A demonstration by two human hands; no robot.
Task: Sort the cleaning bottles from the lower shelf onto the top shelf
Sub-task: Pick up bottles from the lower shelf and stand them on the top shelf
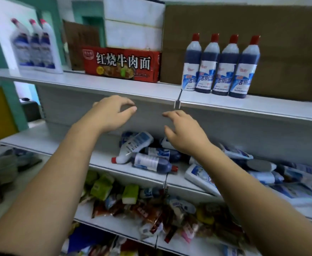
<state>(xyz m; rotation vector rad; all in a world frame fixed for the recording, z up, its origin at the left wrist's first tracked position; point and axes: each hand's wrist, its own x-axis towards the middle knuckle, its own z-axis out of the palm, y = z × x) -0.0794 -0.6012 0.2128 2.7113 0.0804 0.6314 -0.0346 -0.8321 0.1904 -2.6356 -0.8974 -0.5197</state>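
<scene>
Hovering at frame centre before the top shelf edge, the left hand and right hand are held empty, fingers loosely curled. Four blue bottles, red-capped, are stood upright, upper right. Three white bottles are stood upper left; a red box is set between. Heaped bottles are laid flat on the lower shelf, centre right.

Soft, even indoor light fills the scene. The top shelf is bright, and the lower shelf sits in dimmer shade beneath it. Three white bottles at the top shelf's left end are smeared with blur, while four blue bottles look sharp. Wide-angle distortion bows the shelf edges.
</scene>
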